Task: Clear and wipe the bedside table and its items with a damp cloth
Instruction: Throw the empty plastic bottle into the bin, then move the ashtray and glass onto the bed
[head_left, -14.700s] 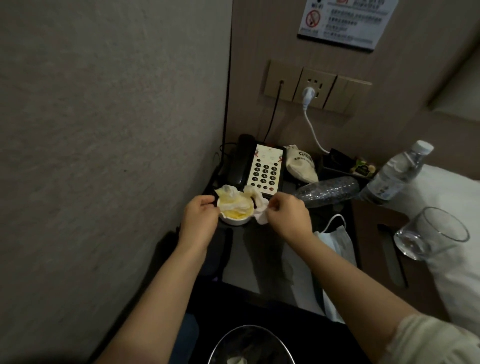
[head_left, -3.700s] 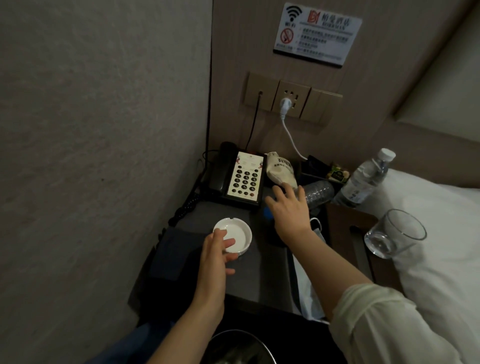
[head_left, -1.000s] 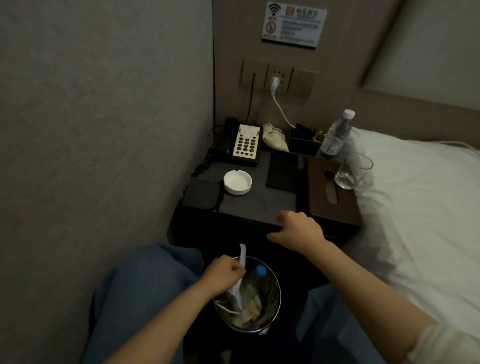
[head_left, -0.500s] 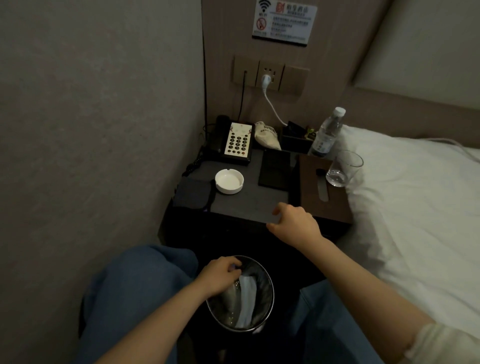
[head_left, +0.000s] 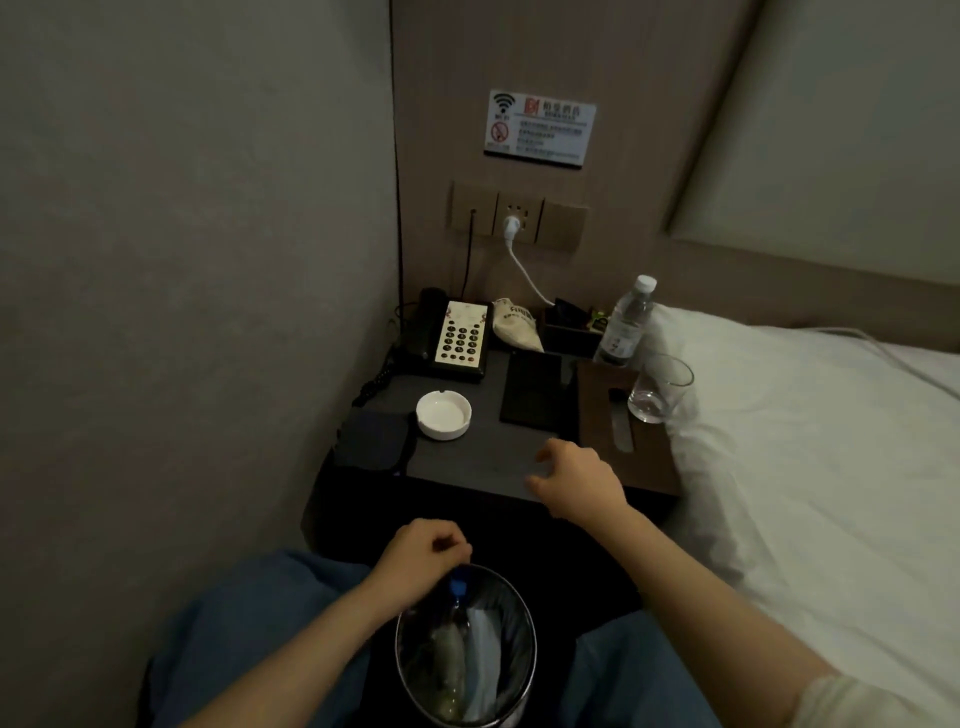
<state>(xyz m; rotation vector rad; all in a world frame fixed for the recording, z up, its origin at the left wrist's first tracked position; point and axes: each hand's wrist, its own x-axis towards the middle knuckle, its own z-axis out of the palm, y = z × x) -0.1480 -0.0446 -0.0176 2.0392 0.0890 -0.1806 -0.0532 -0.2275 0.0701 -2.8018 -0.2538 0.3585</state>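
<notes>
The bedside table (head_left: 467, 462) has a dark grey top. On it stand a white ashtray (head_left: 443, 414), a telephone (head_left: 460, 338), a flat black pad (head_left: 532, 387) and a dark folded cloth-like piece (head_left: 371, 441) at its left front corner. My right hand (head_left: 576, 483) hovers over the table's front edge, fingers loosely curled, holding nothing. My left hand (head_left: 423, 551) is curled in a fist just above the far rim of a metal bin (head_left: 527, 670), with nothing seen in it. A plastic bottle with a blue cap (head_left: 457, 590) and a white mask lie in the bin.
A brown tissue box (head_left: 623, 457) sits at the table's right, with a glass (head_left: 657, 387) on it. A water bottle (head_left: 623, 322), a small cloth bag (head_left: 514, 325) and a black tray (head_left: 569, 325) line the back. The bed (head_left: 805, 441) is on the right and a wall close on the left.
My left hand has come up out of the bin, leaving the mask inside. My right hand has lifted slightly over the table's front edge. The view has tilted up.
</notes>
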